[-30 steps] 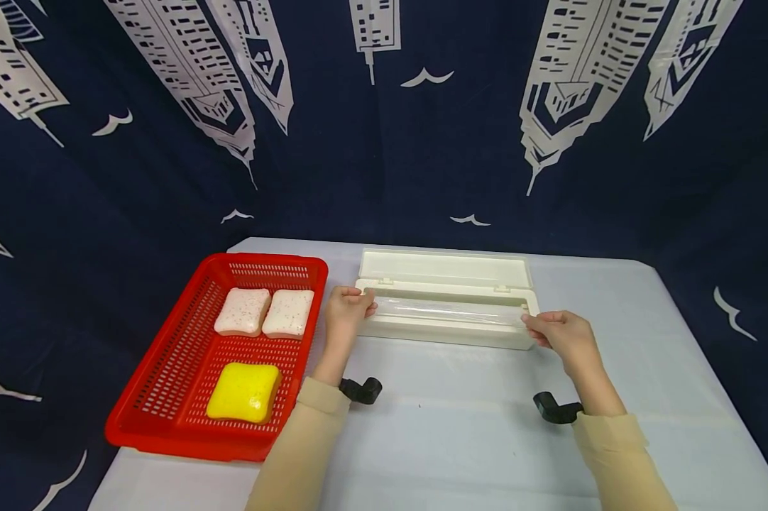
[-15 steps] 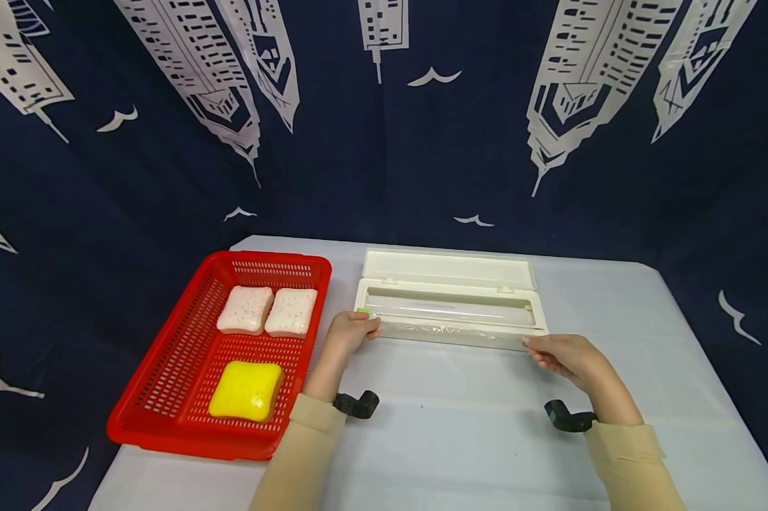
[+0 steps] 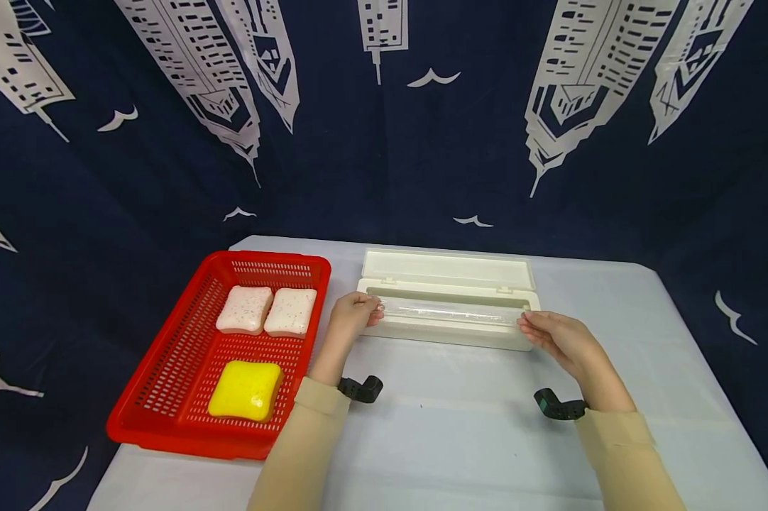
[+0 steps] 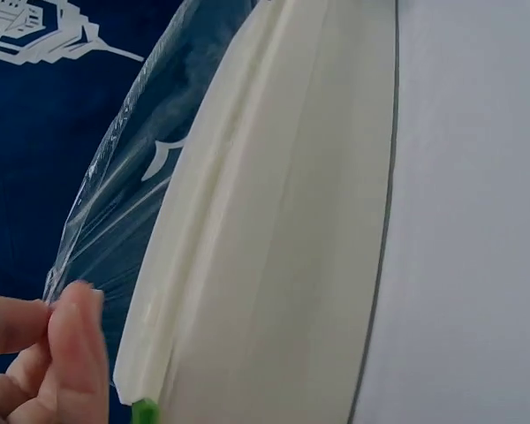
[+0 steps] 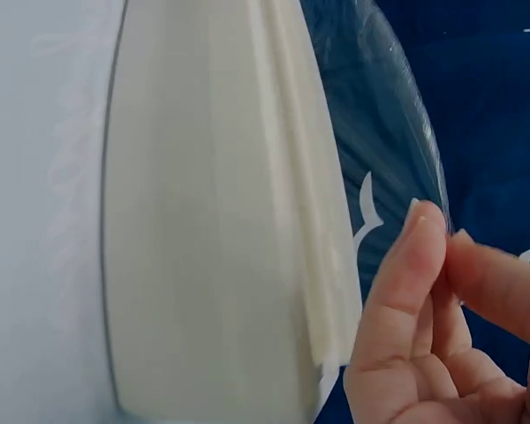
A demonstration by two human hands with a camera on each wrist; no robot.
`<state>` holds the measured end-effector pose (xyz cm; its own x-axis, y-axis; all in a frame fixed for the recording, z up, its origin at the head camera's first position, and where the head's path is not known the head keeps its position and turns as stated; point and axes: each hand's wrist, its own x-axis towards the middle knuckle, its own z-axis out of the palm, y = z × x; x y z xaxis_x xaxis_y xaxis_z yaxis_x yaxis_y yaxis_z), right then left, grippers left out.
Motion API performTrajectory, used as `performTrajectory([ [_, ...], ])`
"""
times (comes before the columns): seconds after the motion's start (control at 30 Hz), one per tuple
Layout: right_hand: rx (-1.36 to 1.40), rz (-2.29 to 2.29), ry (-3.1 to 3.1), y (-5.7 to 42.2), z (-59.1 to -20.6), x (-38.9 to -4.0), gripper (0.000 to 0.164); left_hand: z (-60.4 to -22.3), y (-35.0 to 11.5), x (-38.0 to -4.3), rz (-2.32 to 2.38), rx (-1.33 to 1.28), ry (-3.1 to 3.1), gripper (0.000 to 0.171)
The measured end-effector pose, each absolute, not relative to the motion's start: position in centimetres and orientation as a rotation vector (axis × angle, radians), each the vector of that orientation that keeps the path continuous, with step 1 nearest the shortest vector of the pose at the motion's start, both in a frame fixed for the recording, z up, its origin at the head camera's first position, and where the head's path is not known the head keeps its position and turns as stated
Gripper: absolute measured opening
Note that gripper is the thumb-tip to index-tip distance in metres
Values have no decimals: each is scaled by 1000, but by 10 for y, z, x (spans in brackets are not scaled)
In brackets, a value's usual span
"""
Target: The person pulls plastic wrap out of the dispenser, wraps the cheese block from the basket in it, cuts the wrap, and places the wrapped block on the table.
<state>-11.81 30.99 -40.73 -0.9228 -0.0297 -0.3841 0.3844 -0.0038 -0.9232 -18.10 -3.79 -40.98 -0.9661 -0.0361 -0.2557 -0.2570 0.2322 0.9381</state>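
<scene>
A clear sheet of plastic wrap stretches between both hands above a long cream dispenser box whose lid lies open at the back. At the sheet's left corner my left hand pinches the edge between thumb and forefinger. My right hand pinches the opposite corner the same way. From the left wrist, the plastic wrap rises off the box, with a green bit at the box's near end. The right wrist view shows the wrap pulled into a curved edge.
To the left stands a red plastic basket holding two speckled white sponge-like blocks and a yellow one. A white cloth covers the table. Behind hangs a dark blue printed curtain.
Both hands first came down toward the front of the box with the wrap, then rose back above it. Both kept their pinch on the sheet.
</scene>
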Motion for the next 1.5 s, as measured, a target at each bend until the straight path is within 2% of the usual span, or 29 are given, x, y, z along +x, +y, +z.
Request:
performTrajectory([
  [0.13,401,-2014,2030,304,-399,-125,33,-403,-34,-189,1880,-266,2358,21],
  [0.23,426,-2019,2046,303,-393,-127,35,-398,-33,-191,1921,-249,2377,21],
  [0.6,424,-2168,2018,307,-370,-127,26,-378,-28,-201,2113,-199,2329,19],
  [0.8,439,-2210,2061,305,-357,-127,32,-364,-27,-203,2110,-138,2364,21],
  [1.1,396,-2302,2110,304,-339,-128,15,-344,-26,-204,2186,-88,2375,20],
  [1.33,392,-2399,2153,300,-324,-127,21,-330,-26,-205,2245,-14,2408,18],
  [1.5,349,-2460,2193,299,-313,-127,17,-319,-27,-205,2289,51,2398,19],
])
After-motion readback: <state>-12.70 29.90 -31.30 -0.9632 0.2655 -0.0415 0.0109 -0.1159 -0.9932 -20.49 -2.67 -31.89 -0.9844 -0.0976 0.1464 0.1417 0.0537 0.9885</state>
